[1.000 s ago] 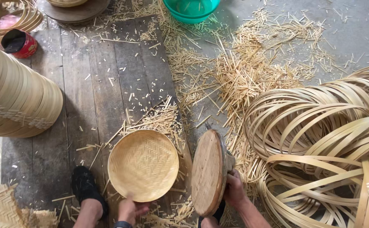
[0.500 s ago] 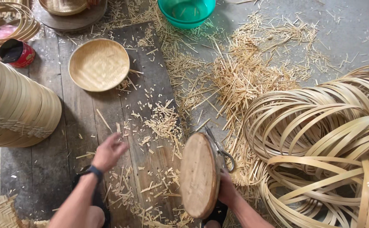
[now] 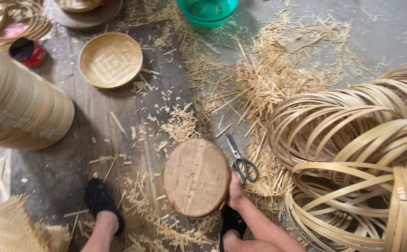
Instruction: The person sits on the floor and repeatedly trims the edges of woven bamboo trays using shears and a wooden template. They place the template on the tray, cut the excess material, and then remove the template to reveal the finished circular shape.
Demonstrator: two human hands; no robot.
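Note:
My right hand (image 3: 235, 193) grips the right edge of a round wooden disc (image 3: 196, 177), which is held low over the plank floor with its flat face turned up toward me. Grey-handled scissors (image 3: 241, 161) lie on the floor just right of the disc, close to my fingers. A shallow round woven bamboo tray (image 3: 110, 59) rests on the planks at the far left. My left hand is out of view.
A tall stack of bamboo hoops (image 3: 17, 112) lies on its side at left. Loose bamboo rings (image 3: 352, 154) pile up at right. Bamboo shavings (image 3: 269, 79) litter the floor. A green basin (image 3: 207, 10) and a red tin (image 3: 26, 51) stand at the far side. My black shoe (image 3: 102, 203) is below.
The woven tray went from in front of me to the far left of the floor. My left hand let it go and left the view. The disc tipped from edge-on to face-up.

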